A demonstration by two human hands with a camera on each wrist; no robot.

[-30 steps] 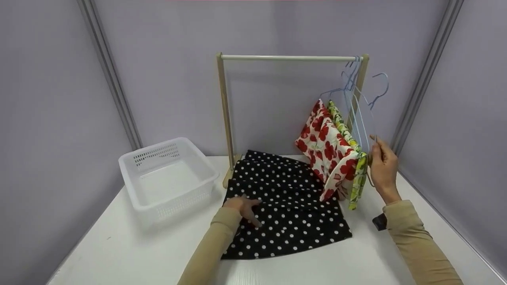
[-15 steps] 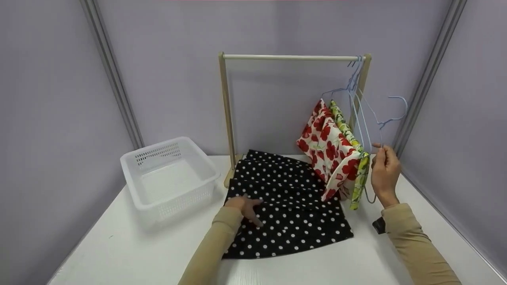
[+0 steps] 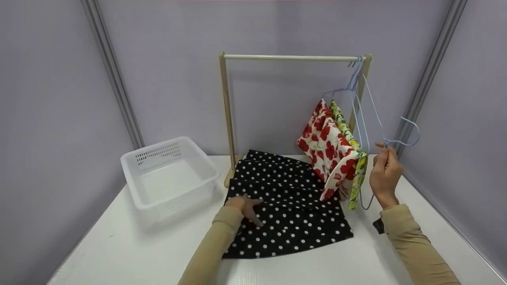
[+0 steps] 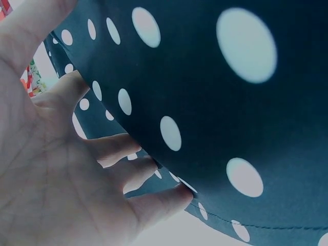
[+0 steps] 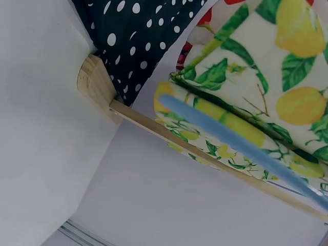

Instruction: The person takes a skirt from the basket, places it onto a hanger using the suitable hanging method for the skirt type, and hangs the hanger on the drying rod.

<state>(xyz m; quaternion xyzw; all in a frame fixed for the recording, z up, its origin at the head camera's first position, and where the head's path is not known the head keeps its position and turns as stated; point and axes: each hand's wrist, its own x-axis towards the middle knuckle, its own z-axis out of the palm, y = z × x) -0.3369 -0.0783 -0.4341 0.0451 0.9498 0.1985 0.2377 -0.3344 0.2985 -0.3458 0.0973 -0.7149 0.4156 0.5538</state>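
Note:
A black skirt-like cloth with white dots (image 3: 293,225) lies spread on the table in the head view. My left hand (image 3: 245,209) rests on its left part. In the left wrist view the fingers of that left hand (image 4: 66,148) are spread, with their tips at a fold of the dotted cloth (image 4: 205,102). My right hand (image 3: 385,172) pinches a light blue wire hanger (image 3: 400,142) just below its hook, which points right and is tilted. This hanger carries no cloth. The right wrist view shows a blurred blue bar of a hanger (image 5: 230,136) but not the right hand.
A rack with a white rail (image 3: 293,58) and wooden posts stands behind. At its right end hang a red-flowered cloth (image 3: 326,142) and a lemon-print cloth (image 3: 359,182) on blue hangers (image 3: 352,79). A white basket (image 3: 176,198) sits at left.
My right hand has tilted the loose hanger, its hook swinging down and to the right beside the rack. The left hand and the dotted cloth have stayed in place.

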